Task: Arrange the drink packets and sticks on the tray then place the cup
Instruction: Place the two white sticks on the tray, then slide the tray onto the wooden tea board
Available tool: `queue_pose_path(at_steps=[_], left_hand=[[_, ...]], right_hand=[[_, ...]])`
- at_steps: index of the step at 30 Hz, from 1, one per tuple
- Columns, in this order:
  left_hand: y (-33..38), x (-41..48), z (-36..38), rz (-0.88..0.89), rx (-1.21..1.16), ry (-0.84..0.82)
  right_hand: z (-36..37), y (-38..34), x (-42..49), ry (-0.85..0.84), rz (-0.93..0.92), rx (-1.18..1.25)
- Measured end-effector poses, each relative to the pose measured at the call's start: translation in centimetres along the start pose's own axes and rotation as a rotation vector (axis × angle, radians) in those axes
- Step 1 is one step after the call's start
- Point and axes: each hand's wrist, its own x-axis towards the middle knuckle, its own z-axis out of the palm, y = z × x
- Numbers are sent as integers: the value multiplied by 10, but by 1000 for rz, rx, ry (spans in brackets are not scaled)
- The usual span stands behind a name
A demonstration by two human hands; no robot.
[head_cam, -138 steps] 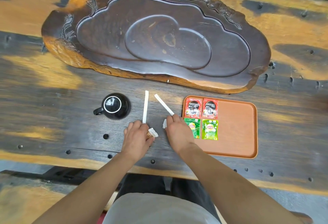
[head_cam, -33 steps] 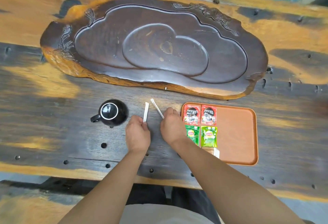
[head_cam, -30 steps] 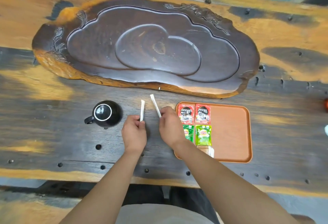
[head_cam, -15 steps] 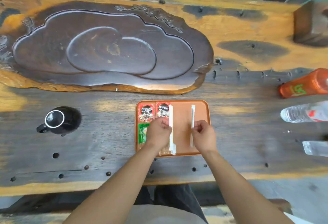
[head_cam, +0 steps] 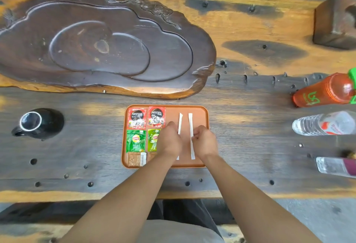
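An orange tray [head_cam: 204, 113] lies on the wooden table in front of me. Two red coffee packets [head_cam: 146, 117] sit in its far left corner, two green tea packets [head_cam: 136, 140] below them, and brown sugar packets [head_cam: 136, 158] at the near left edge. Two white sticks lie side by side, pointing away from me, on the tray's right half. My left hand [head_cam: 169, 141] pinches the left stick [head_cam: 180, 123]. My right hand [head_cam: 205, 140] pinches the right stick [head_cam: 191, 127]. A black cup [head_cam: 38, 123] stands far left on the table, off the tray.
A large dark carved wooden tea board [head_cam: 100, 46] fills the far left. At the right lie an orange bottle [head_cam: 323, 92], a clear water bottle [head_cam: 323, 123] and another clear bottle [head_cam: 335, 166]. A wooden block [head_cam: 335, 21] stands far right.
Both hands have carried the two white sticks from the table left of the tray onto the tray's right half. The sticks now lie closer together and parallel. The cup has stayed put.
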Motion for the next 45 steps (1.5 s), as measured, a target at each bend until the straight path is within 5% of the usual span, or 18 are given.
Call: queue_pose_path(at_steps=[23, 31, 37, 45], left_hand=[[-5, -7, 0, 56, 77, 29], [-48, -11, -48, 51, -109, 240], [-112, -13, -97, -68, -60, 369], [-136, -18, -107, -103, -85, 160]], right_hand=[[-7, 12, -2, 79, -96, 4], [-25, 33, -11, 233, -94, 32], [-26, 51, -9, 171, -58, 42], [-16, 54, -15, 109, -11, 39]])
